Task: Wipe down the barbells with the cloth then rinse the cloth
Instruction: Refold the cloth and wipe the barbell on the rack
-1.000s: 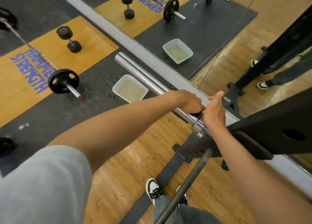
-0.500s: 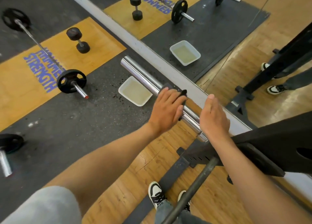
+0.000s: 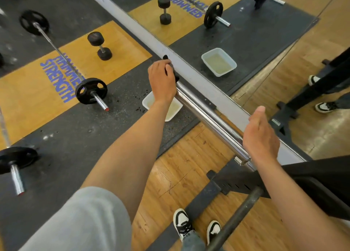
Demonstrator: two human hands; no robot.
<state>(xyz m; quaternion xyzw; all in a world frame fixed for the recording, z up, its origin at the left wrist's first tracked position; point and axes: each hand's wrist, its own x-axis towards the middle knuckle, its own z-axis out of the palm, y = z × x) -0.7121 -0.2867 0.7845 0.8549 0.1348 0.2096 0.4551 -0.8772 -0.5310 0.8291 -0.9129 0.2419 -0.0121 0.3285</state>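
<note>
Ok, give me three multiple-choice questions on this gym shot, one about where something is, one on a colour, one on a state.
1. Where is the white tub?
A. on the black mat, below the chrome bar
B. on the rack
C. on the wooden floor

2. The cloth is:
A. white
B. black
C. yellow

3. The right hand is:
A. gripping the cloth
B. holding a dumbbell
C. open beside the chrome bar

Answers: 1 A, the tub sits on the mat under the left hand. 2 B, dark cloth shows past the fingers. 3 C, its fingers are straight.

barbells [image 3: 210,112] 3 | dumbbell [image 3: 99,45] 1 | tub [image 3: 171,112] 1 | cloth [image 3: 171,69] 1 | hands [image 3: 161,80] 2
</note>
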